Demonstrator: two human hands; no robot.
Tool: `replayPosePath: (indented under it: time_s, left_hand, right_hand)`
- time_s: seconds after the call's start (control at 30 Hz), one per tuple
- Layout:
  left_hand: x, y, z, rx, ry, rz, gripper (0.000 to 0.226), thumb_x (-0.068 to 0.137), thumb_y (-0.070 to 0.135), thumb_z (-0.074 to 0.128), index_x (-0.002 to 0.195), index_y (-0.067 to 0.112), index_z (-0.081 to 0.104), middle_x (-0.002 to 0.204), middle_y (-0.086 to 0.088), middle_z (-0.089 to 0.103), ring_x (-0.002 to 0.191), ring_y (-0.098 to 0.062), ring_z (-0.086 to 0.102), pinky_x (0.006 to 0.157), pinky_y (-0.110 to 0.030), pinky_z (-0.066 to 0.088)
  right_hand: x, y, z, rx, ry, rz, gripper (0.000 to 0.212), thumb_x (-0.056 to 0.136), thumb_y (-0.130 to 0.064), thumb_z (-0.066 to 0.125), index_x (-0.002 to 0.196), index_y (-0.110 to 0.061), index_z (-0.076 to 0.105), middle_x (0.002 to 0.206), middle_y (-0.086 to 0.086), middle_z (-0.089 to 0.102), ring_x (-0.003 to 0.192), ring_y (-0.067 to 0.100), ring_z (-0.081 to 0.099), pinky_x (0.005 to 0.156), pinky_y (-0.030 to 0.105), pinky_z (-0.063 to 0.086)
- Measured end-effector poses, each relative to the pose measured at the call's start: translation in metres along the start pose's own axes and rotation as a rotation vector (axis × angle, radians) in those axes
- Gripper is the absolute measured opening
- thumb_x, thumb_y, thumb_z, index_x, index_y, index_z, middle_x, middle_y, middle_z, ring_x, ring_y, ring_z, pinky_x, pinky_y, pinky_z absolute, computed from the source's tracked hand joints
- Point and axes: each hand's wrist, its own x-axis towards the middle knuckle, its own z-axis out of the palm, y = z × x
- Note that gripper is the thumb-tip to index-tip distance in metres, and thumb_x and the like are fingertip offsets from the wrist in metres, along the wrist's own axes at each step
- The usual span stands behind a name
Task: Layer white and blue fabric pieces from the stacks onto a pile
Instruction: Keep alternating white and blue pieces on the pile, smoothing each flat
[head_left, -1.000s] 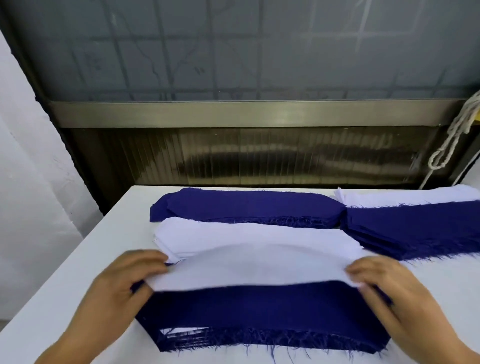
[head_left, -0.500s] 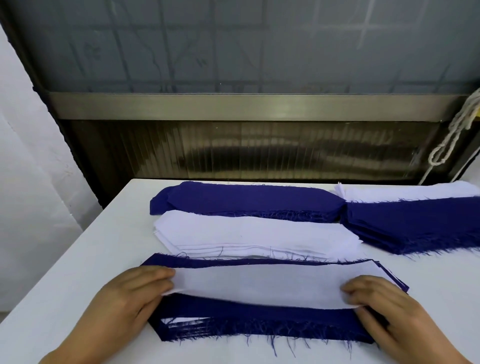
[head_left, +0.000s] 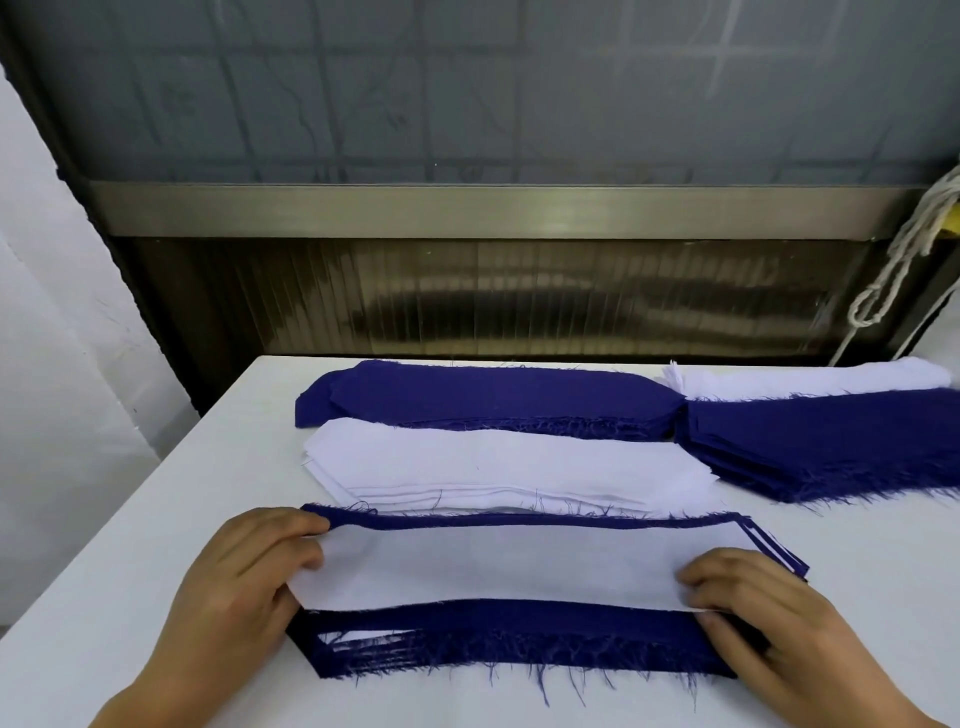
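Note:
A white fabric piece (head_left: 509, 566) lies flat on top of the layered blue-and-white pile (head_left: 519, 631) at the table's near edge. My left hand (head_left: 244, 582) pinches the piece's left end and my right hand (head_left: 769, 618) pinches its right end. The pile's frayed blue edge shows below the white piece, and a thin blue border above it. Just behind lies the white stack (head_left: 493, 462), and behind that the blue stack (head_left: 488, 395).
A second blue stack (head_left: 831, 447) with a white stack (head_left: 810, 379) behind it lies at the right. The white table (head_left: 130, 571) ends at a dark ribbed wall panel. A knotted cord (head_left: 893, 270) hangs at the far right.
The white piece, held raised above the pile a second ago, has come down and been drawn flat onto it. Both hands moved toward me and lower with it.

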Motion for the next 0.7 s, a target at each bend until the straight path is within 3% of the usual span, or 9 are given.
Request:
replayPosePath:
  time_s: [0.2,0.33,0.47,0.53,0.6,0.7]
  left_hand:
    - [-0.005,-0.001,-0.002,-0.052,-0.220,-0.100,0.029,0.076,0.011,0.036,0.076,0.019,0.065,0.109,0.018,0.063,0.101,-0.005,0.057,0.088,-0.016,0.041]
    - [-0.001,0.004,-0.008,-0.148,-0.166,-0.164,0.032,0.077,0.012,0.034,0.077,0.020,0.065,0.110,0.024,0.062,0.100,-0.001,0.059,0.085,-0.015,0.043]
    - [0.010,0.015,-0.009,-0.236,-0.088,-0.317,0.032,0.078,0.015,0.044,0.097,0.034,0.061,0.122,0.023,0.056,0.104,0.003,0.056,0.077,-0.010,0.041]
    - [0.011,0.014,-0.006,-0.201,-0.160,-0.336,0.052,0.067,0.005,0.048,0.105,0.039,0.059,0.129,0.027,0.049,0.111,0.007,0.049,0.079,-0.008,0.040]
    - [0.010,0.009,-0.003,-0.169,-0.234,-0.299,0.067,0.058,-0.005,0.045,0.110,0.034,0.061,0.129,0.031,0.045,0.118,0.011,0.042,0.093,-0.003,0.031]
    - [0.011,0.000,0.002,-0.073,-0.260,-0.242,0.063,0.052,-0.029,0.055,0.092,0.017,0.070,0.111,0.025,0.051,0.104,0.000,0.048,0.089,-0.007,0.034]
  right_hand:
    - [0.002,-0.004,-0.007,0.018,-0.071,0.043,0.024,0.091,-0.035,0.055,0.084,-0.020,0.073,0.104,-0.014,0.065,0.102,0.005,0.061,0.084,0.022,0.048]
    - [0.003,-0.006,-0.014,0.047,-0.154,0.088,0.023,0.086,-0.043,0.058,0.089,-0.025,0.072,0.108,-0.017,0.064,0.103,0.005,0.061,0.086,0.021,0.047]
    - [0.013,-0.011,-0.018,0.042,-0.169,0.102,0.025,0.088,-0.041,0.055,0.089,-0.022,0.072,0.101,-0.017,0.065,0.097,0.002,0.061,0.081,0.020,0.047]
    - [0.024,-0.015,-0.018,0.034,-0.180,0.118,0.024,0.089,-0.038,0.054,0.088,-0.021,0.070,0.096,-0.018,0.063,0.092,0.001,0.058,0.079,0.016,0.044]
    - [0.036,-0.019,-0.016,0.024,-0.209,0.144,0.015,0.091,-0.035,0.057,0.088,-0.024,0.067,0.092,-0.021,0.060,0.087,-0.001,0.057,0.076,0.013,0.043]
    - [0.053,-0.021,-0.009,0.016,-0.270,0.198,0.005,0.093,-0.029,0.060,0.090,-0.031,0.063,0.087,-0.022,0.057,0.076,0.002,0.055,0.067,0.013,0.043]
